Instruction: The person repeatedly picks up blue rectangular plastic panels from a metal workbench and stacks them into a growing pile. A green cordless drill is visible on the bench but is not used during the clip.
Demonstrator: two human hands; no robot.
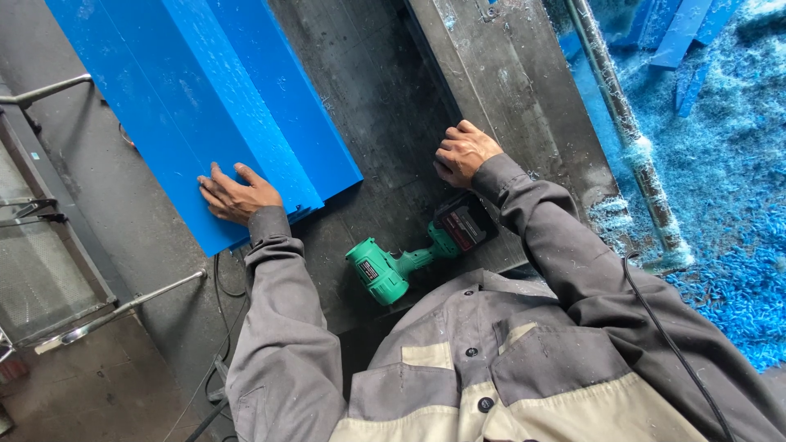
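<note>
Left hand lies flat, released, on the blue plastic boards; right hand rests loosely curled, grasping nothing, on the table near the green cordless drill.

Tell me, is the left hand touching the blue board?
Touching. The head view shows the left hand lying flat on the blue board near its lower edge, fingers spread on its surface.
</note>
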